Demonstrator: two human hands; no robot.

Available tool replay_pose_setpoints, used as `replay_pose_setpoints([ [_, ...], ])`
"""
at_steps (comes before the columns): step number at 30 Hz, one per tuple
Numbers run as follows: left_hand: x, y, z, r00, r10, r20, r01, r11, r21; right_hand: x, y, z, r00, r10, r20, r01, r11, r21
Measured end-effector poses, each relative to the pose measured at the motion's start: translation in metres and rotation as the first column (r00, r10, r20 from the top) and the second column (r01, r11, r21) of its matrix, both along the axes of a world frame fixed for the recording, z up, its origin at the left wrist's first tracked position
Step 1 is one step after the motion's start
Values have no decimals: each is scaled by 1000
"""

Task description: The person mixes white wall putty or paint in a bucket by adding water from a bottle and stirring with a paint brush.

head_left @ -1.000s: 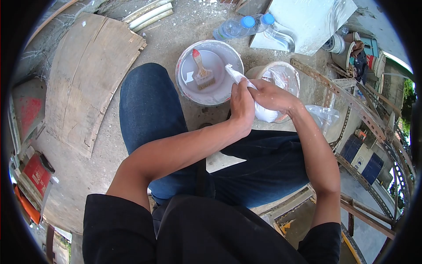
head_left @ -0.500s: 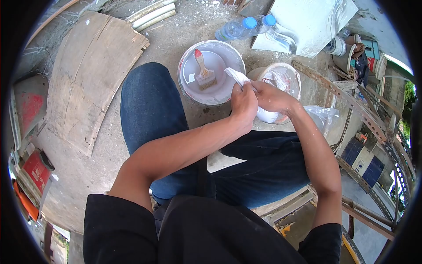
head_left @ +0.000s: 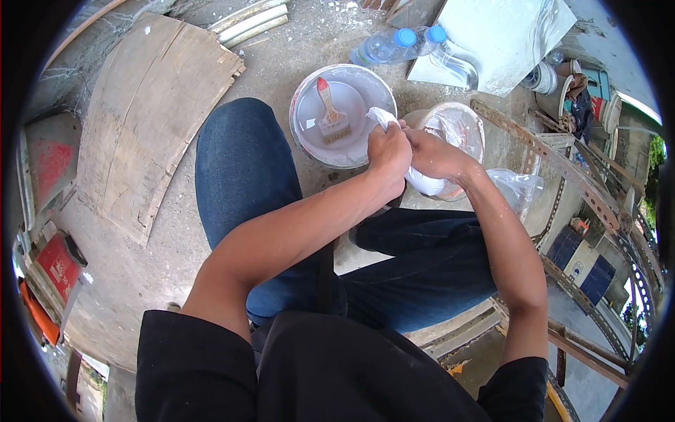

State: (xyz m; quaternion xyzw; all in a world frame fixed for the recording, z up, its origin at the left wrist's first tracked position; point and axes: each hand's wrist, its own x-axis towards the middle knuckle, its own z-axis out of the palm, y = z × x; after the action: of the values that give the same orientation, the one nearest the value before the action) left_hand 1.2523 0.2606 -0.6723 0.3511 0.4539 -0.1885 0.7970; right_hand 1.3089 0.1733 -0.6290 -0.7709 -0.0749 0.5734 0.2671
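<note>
With left grip [head_left: 389,149] and right grip [head_left: 437,156] both clamped on the bag [head_left: 426,183], its bunched tip near the bucket [head_left: 373,84] and its bulge before the tub [head_left: 481,137], I judge firm, even pressure better than sharp squeezing.

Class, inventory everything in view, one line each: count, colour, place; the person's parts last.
Twisted pliable bag: one, white, near centre.
Round bucket: one, off-white, upper middle.
Flat paintbrush: one, red-tipped, inside it.
Second round bucket: one, off-white, right of first.
Clear bottles: two, blue-capped, beyond buckets.
Flat panel: one, pale, right of bottles.
Clear bag: one, colourless, right of buckets.
Broad wooden board: one, brown, left.
Perforated metal beams: several, brownish, right.
Edge clutter: uncounted, mixed, both sides.
Jeans: one pair, blue, below.
Shirt: one, black, bottom.
Left hand, right hand: two, bare, on twisted bag.
</note>
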Motion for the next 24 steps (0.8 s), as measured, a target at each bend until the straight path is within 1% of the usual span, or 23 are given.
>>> replay_pose_setpoints([
  [5, 5, -3, -14, 1000, 10, -11, -10, 1000, -16, -2, 6, 6, 999, -43, 8, 43, 999, -15],
  [8, 8, -3, -17, 999, 36, -26, -36, 999, -19, -4, 4, 0, 998, -35, 43, 33, 999, 32],
  [12, 12, 1, -19, 997, 62, -36, -64, 997, -54, -4, 9, 4, 998, -41, 37, 39, 998, 51],
  [15, 13, 5, -19, 999, 38, 1, -38, 998, -41, -4, 13, 7, 998, -54, 36, 52, 997, 50],
  [18, 12, 5, -27, 998, -56, -35, 56, 998, 11, -4, 15, 5, 999, -32, 10, 31, 999, 26],
  [21, 12, 2, -35, 998, -20, -55, 19, 1000, -7, -4, 20, 12, 1000, -16, -5, 16, 1000, -2],
  [24, 13, 3, -33, 996, -52, -74, 52, 999, -1, -4, 19, 9, 1000, -20, -9, 20, 1000, -16],
])
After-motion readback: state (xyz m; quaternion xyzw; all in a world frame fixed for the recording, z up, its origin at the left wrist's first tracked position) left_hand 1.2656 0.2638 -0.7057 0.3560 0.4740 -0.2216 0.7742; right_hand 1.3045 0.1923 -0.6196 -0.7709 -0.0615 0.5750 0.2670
